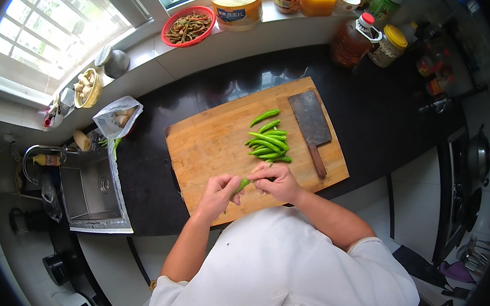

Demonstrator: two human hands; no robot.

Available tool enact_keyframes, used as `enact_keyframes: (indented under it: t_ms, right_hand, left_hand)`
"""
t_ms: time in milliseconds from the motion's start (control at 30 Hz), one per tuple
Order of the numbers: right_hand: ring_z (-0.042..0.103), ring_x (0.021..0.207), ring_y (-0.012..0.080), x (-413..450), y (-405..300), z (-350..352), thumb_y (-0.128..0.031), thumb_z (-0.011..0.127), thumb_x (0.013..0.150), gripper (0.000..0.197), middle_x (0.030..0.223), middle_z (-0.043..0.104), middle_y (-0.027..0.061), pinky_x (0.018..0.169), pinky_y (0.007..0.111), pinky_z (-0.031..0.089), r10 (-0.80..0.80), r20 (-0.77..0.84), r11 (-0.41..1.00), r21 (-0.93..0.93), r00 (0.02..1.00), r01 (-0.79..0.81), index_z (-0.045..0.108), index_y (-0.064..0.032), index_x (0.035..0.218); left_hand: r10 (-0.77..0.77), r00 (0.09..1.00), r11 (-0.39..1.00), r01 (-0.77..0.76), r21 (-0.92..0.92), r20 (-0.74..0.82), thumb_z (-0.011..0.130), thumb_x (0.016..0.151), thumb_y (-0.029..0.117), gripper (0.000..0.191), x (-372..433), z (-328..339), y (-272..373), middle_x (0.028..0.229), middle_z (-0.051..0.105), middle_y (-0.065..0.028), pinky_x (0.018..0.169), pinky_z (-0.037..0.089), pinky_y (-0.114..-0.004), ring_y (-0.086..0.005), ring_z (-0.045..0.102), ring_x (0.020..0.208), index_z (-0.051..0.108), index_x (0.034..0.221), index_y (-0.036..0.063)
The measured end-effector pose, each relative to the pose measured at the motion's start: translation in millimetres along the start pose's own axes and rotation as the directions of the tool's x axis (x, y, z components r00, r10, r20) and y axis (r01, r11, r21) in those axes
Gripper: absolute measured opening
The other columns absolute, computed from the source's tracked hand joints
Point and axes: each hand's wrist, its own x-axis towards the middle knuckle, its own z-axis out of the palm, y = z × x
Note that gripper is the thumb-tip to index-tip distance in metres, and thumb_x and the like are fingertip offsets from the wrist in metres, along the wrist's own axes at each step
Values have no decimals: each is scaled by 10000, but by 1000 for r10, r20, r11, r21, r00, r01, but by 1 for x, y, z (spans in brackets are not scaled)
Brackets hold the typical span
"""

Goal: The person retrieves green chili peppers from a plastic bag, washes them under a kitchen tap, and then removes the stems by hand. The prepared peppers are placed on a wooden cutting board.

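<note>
A green chili pepper [243, 184] is held in my left hand [221, 194], above the near edge of a wooden cutting board [209, 143]. My right hand [276, 181] pinches at the pepper's end with thumb and fingers; a small green bit shows by its fingers. Just beyond my right hand lies a pile of green chili peppers [268, 142] on the board. To the right of the pile rests a cleaver [310, 119] with a dark blade and wooden handle, the handle towards me.
A steel sink [86, 188] with a faucet is at the left, beside a plastic bag [117, 116] of pale pieces. Jars and a red basket [187, 27] of dried peppers line the windowsill. A large bottle [351, 43] of reddish liquid stands at the back right of the black counter.
</note>
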Motion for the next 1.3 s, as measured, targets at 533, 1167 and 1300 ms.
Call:
enact_keyframes:
  t_ms: [533, 1167, 1300]
  right_hand:
    - [509, 563, 76, 2, 8, 11, -27, 628, 718, 51, 666, 589, 24, 507, 222, 405, 32, -120, 966, -252, 992, -62, 635, 13, 748]
    - [572, 645, 91, 3, -1, 14, 30, 597, 696, 152, 764, 611, 66, 563, 215, 460, -11, -47, 988, -154, 999, 3, 626, 41, 845]
    - [557, 630, 78, 1, 4, 10, 22, 596, 697, 146, 733, 614, 61, 540, 212, 438, -95, -33, 973, -215, 995, 85, 634, 38, 837]
  left_hand:
    - [-142, 984, 982, 154, 107, -109, 487, 899, 195, 257, -6, 3, 0, 657, 552, -19, 427, 367, -197, -53, 459, 502, 598, 795, -12]
    - [-341, 935, 876, 354, -327, 99, 437, 922, 252, 269, -6, -1, 13, 628, 513, -19, 364, 302, -166, -40, 386, 437, 535, 867, 9]
    - [-413, 893, 813, 451, -368, 181, 429, 924, 276, 286, -5, -3, 15, 619, 505, -13, 342, 284, -149, -19, 354, 411, 523, 893, 8]
